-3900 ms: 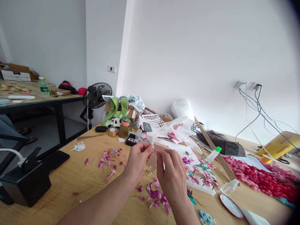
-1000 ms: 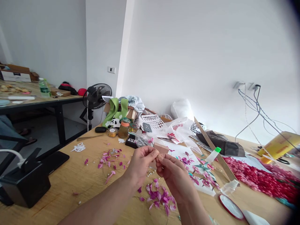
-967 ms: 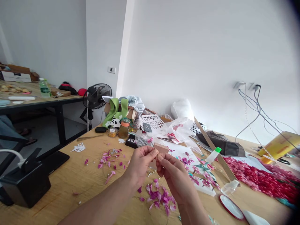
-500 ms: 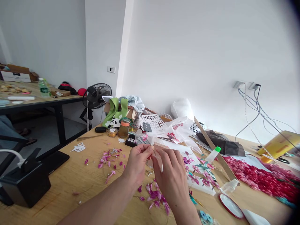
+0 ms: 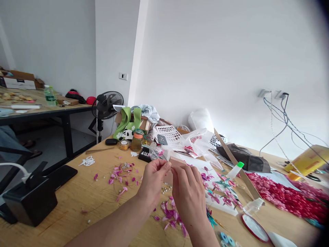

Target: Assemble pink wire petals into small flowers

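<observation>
Above the middle of the table my left hand (image 5: 155,178) pinches thumb against forefinger. My right hand (image 5: 189,192) is beside it, fingers curled and tips pinched, nearly touching the left fingertips. Whatever lies between the fingers is too small to make out. Loose magenta petals (image 5: 172,215) lie on the table below the hands, and more pink petals (image 5: 120,173) with small beads are scattered to the left. Just behind the right hand is a pinkish-brown flat piece (image 5: 169,178), partly hidden. A white sheet with pink flowers (image 5: 218,195) lies to the right.
A black box-shaped device (image 5: 31,202) and dark phone (image 5: 63,175) lie left. Jars (image 5: 137,140), bags and papers crowd the back. Right are a green-capped bottle (image 5: 235,170), cardboard strip (image 5: 239,164), red flower strands (image 5: 280,187), a red-rimmed round dish (image 5: 255,227) and blue spools (image 5: 227,238).
The right fingers have drawn closer together into a tighter pinch, and the thumb is now less visible. Both hands stay at nearly the same spot; the whole view shifts slightly.
</observation>
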Motion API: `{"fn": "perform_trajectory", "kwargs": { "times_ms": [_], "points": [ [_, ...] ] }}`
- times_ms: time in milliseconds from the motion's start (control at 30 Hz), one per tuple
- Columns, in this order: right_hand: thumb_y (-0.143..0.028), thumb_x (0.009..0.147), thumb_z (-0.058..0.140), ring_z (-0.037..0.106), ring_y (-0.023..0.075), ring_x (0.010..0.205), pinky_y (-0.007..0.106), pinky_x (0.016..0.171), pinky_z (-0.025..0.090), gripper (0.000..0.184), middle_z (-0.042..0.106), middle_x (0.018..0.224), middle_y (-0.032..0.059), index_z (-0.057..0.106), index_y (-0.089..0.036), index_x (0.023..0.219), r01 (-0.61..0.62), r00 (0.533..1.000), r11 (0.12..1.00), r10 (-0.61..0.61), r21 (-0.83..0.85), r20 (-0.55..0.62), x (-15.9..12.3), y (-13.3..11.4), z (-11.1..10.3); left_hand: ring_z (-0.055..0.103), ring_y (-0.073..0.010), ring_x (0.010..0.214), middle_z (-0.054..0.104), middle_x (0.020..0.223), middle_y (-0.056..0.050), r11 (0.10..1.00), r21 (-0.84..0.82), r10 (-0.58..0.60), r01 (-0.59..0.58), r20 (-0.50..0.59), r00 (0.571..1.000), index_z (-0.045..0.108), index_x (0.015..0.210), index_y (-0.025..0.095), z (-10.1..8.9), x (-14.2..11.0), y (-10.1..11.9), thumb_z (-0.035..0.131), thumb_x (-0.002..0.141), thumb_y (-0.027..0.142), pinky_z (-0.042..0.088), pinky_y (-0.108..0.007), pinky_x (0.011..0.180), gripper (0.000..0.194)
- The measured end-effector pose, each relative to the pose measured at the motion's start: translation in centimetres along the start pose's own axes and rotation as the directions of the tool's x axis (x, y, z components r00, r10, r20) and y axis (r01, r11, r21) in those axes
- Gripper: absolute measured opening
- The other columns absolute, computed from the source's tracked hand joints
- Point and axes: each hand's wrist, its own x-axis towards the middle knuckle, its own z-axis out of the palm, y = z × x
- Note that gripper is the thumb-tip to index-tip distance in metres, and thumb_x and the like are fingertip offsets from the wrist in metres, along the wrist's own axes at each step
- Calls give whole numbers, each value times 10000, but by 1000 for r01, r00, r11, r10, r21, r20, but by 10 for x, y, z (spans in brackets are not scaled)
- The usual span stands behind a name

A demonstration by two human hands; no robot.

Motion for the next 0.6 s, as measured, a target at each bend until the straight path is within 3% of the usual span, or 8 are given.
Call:
{"fn": "perform_trajectory", "kwargs": {
  "times_ms": [67, 133, 200, 267, 333, 400, 467, 600],
  "points": [
    [-197, 908, 402, 432, 181, 682, 312, 614, 345, 177, 501, 712, 39, 495, -186, 757, -142, 989, 978, 146, 150, -17, 2, -3, -1, 424, -100, 617, 517, 613, 22, 1000, -12, 3, -3, 8, 1000, 598, 638, 131, 2, -2, 0, 740, 633, 323, 344, -237, 629, 239],
    [-308, 905, 423, 409, 149, 603, 282, 553, 332, 250, 456, 646, 8, 451, -193, 685, -353, 934, 855, 346, 381, 90, 4, -5, -2, 449, -111, 634, 532, 629, 14, 1000, -27, 3, -3, 20, 1000, 594, 643, 134, 4, -4, -1, 738, 633, 328, 355, -244, 637, 242],
    [-423, 878, 454, 345, 112, 513, 247, 469, 293, 312, 386, 582, -33, 426, -197, 664, -579, 811, 551, 464, 601, 356, 7, -5, -5, 457, -114, 626, 534, 625, 12, 999, -41, -8, 9, 38, 999, 584, 641, 138, 5, -7, -2, 723, 650, 331, 361, -247, 630, 239],
    [-501, 832, 502, 286, 85, 464, 218, 410, 241, 353, 341, 561, -58, 428, -196, 672, -712, 679, 200, 439, 673, 588, 8, -4, -6, 449, -107, 597, 525, 599, 16, 998, -53, -25, 27, 44, 999, 568, 624, 140, 6, -8, -2, 715, 658, 326, 360, -245, 614, 239],
    [-534, 794, 546, 292, 75, 450, 208, 397, 241, 375, 366, 563, -59, 451, -189, 683, -740, 624, 43, 416, 671, 662, 8, -2, -6, 446, -103, 569, 515, 571, 20, 997, -65, -42, 45, 47, 998, 557, 610, 143, 6, -7, -1, 715, 656, 329, 358, -244, 596, 249],
    [-550, 794, 541, 360, 87, 456, 218, 406, 291, 383, 435, 577, -38, 490, -182, 700, -740, 631, 116, 460, 662, 625, 7, 1, -4, 455, -105, 561, 515, 564, 21, 996, -72, -48, 51, 46, 998, 560, 613, 145, 5, -6, -1, 720, 653, 338, 359, -244, 586, 254],
    [-551, 845, 457, 452, 121, 506, 244, 441, 358, 392, 516, 635, 1, 544, -176, 769, -716, 680, 310, 513, 626, 524, 6, 2, -4, 452, -101, 566, 515, 573, 23, 997, -66, -36, 37, 23, 999, 574, 625, 143, 4, -4, 0, 729, 648, 338, 356, -238, 587, 250],
    [-402, 938, 338, 546, 178, 723, 302, 609, 436, 322, 587, 817, 59, 575, -185, 928, -457, 887, 755, 426, 471, 178, 5, 0, -5, 434, -90, 587, 521, 600, 27, 998, -56, -13, 11, -24, 1000, 607, 655, 137, 1, -2, 0, 747, 635, 326, 343, -226, 597, 236]
  ]
}}
